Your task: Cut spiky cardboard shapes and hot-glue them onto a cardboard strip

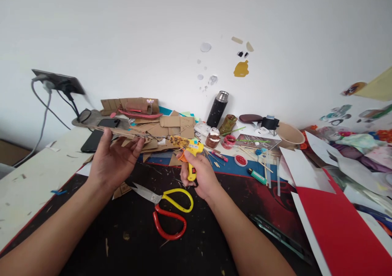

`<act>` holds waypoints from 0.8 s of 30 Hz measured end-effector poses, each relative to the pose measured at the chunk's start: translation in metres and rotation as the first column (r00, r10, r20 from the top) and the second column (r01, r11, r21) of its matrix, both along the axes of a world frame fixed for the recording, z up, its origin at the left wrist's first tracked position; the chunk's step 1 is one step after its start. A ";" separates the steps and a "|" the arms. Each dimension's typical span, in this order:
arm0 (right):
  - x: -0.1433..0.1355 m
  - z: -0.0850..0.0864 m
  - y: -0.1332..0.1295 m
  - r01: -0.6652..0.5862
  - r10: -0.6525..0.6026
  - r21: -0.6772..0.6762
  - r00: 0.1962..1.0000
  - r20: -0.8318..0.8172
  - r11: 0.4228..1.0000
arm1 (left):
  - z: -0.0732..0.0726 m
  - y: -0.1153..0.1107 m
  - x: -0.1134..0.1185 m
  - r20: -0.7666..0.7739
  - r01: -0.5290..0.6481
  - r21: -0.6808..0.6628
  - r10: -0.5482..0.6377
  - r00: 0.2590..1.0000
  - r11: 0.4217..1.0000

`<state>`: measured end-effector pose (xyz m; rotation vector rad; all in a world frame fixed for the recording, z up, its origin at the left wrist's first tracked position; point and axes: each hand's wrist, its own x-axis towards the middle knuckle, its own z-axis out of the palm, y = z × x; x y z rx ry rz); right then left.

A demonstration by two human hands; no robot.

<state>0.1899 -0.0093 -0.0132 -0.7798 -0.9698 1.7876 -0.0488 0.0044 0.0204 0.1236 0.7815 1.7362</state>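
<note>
My right hand (200, 174) is wrapped round the yellow handle of a hot glue gun (194, 148), whose stained nozzle end points left. A finger lies at its orange trigger. Palm up, my left hand (115, 159) holds a long, thin piece of cardboard (122, 133), seen nearly edge-on, between thumb and fingers. The glue gun's tip is near the right end of this cardboard; I cannot tell whether they touch. Below and between both hands, a pair of scissors (155, 198) with one yellow and one red handle lies partly spread on the black mat (128, 243).
Cardboard scraps (174, 123) and a red boat-like model (141, 113) lie along the wall. Behind my right hand stand a black thermos (217, 109) and paint jars (212, 139). A black phone (92, 142) is at left; a red sheet (339, 223) is at right.
</note>
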 end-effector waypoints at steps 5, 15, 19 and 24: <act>-0.002 -0.002 -0.002 -0.002 0.001 0.029 0.999 0.048 1.000 | -0.005 -0.001 -0.002 -0.015 0.010 0.049 -0.010 1.000 0.999; -0.006 -0.004 -0.006 0.049 -0.054 0.038 0.988 0.145 0.998 | -0.008 -0.002 -0.003 0.010 0.021 0.058 -0.022 1.000 0.998; -0.005 -0.002 -0.007 0.034 -0.039 0.050 0.995 0.090 0.998 | -0.010 -0.002 -0.005 0.013 0.029 0.079 -0.030 0.999 0.996; -0.004 0.003 -0.006 0.009 -0.009 0.019 0.999 -0.042 1.000 | -0.011 -0.003 -0.006 0.025 0.042 0.076 -0.044 0.999 0.996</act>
